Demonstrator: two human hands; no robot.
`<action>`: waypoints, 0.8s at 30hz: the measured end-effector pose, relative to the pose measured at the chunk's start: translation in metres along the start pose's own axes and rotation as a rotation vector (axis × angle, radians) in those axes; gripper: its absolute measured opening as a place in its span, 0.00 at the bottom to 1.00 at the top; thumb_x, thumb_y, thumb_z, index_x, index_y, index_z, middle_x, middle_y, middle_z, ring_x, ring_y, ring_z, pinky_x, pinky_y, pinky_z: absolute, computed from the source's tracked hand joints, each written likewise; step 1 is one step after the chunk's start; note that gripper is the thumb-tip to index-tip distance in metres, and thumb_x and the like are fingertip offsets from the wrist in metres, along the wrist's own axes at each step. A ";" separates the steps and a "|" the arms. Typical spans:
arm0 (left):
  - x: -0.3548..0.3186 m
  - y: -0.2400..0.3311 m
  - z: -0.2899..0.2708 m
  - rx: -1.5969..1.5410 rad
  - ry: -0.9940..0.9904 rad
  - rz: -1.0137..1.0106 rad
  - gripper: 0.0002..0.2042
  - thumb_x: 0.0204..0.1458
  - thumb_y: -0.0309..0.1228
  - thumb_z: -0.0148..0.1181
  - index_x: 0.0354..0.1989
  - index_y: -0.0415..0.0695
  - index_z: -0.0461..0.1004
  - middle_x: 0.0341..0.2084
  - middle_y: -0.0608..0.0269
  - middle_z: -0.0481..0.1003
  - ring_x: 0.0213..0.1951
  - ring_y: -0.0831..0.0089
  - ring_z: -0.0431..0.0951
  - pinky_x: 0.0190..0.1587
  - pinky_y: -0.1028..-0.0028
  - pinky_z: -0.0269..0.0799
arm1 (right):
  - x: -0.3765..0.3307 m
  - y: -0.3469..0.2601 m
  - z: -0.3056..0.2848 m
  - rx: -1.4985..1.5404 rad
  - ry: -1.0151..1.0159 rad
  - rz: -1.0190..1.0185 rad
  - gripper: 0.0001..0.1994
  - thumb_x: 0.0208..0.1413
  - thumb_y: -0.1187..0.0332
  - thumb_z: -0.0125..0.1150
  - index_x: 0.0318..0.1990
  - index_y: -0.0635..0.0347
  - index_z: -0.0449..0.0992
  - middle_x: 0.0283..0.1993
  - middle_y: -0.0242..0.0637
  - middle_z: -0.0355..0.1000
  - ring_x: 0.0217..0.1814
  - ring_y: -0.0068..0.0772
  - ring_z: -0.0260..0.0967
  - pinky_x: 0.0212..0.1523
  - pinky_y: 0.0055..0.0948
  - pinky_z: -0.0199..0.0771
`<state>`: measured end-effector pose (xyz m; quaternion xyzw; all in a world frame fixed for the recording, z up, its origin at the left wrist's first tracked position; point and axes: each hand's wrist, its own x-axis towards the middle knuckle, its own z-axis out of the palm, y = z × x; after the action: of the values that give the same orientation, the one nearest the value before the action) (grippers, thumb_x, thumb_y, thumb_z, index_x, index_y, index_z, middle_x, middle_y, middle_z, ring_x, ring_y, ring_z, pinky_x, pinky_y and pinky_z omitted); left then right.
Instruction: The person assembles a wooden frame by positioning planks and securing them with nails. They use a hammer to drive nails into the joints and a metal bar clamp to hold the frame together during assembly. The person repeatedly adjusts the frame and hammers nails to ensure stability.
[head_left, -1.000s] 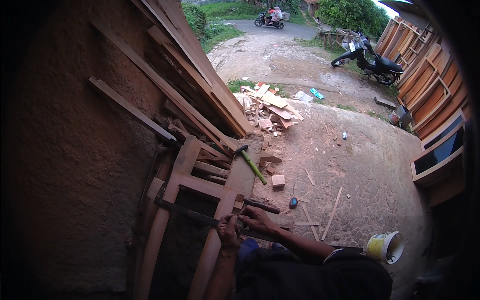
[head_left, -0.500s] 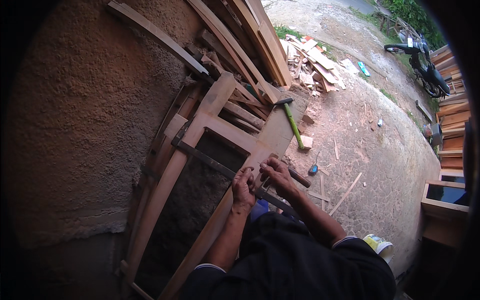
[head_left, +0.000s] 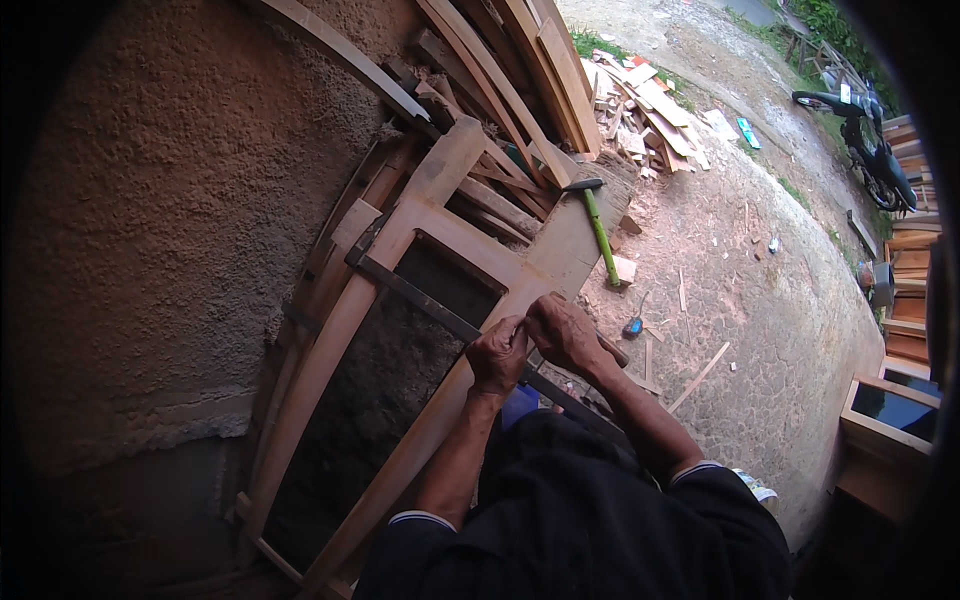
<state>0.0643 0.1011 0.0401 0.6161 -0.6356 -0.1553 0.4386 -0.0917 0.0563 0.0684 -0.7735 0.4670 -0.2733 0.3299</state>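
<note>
My left hand (head_left: 497, 357) and my right hand (head_left: 563, 333) meet above the near rail of a wooden frame (head_left: 352, 330). The fingers of both are closed in a pinch; whatever they hold is too small or hidden to make out. Beneath them a dark metal bar clamp (head_left: 418, 298) lies across the frame, its wooden handle (head_left: 612, 348) sticking out to the right of my right hand. A hammer (head_left: 600, 235) with a green handle rests on a wide board (head_left: 577, 240) beyond my hands.
To the left rises a rough wall (head_left: 200, 220). Long planks (head_left: 560, 80) lean at the back, beside a heap of wood offcuts (head_left: 655, 115). A blue tape measure (head_left: 632, 327) and thin wood strips (head_left: 698, 378) lie on the ground. A motorcycle (head_left: 868, 150) stands far right.
My hands have come together, the right one turning over toward the left fingertips. The whole view has shifted a little, so the frame and hammer appear slightly displaced.
</note>
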 end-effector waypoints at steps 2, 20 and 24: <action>0.000 0.001 0.004 0.015 -0.016 -0.113 0.05 0.56 0.29 0.64 0.39 0.44 0.81 0.26 0.55 0.80 0.22 0.65 0.78 0.26 0.67 0.71 | 0.006 -0.004 -0.005 -0.058 -0.057 0.052 0.10 0.60 0.63 0.59 0.37 0.60 0.71 0.34 0.48 0.73 0.38 0.55 0.75 0.37 0.48 0.74; 0.060 -0.031 0.047 0.045 -0.048 -0.354 0.13 0.63 0.38 0.56 0.42 0.42 0.81 0.36 0.45 0.81 0.40 0.48 0.82 0.40 0.61 0.77 | 0.048 0.118 -0.039 -0.128 0.334 0.347 0.13 0.60 0.65 0.61 0.50 0.60 0.78 0.47 0.48 0.75 0.49 0.47 0.75 0.51 0.40 0.75; 0.061 -0.035 0.050 0.031 -0.065 -0.340 0.12 0.63 0.37 0.56 0.42 0.42 0.81 0.36 0.45 0.81 0.38 0.50 0.83 0.39 0.63 0.77 | 0.048 0.159 -0.037 -0.229 0.383 0.362 0.18 0.57 0.67 0.64 0.55 0.58 0.74 0.52 0.51 0.72 0.56 0.53 0.71 0.55 0.44 0.73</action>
<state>0.0583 0.0215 0.0085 0.7161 -0.5383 -0.2372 0.3757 -0.1850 -0.0516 -0.0249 -0.6440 0.6793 -0.2966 0.1895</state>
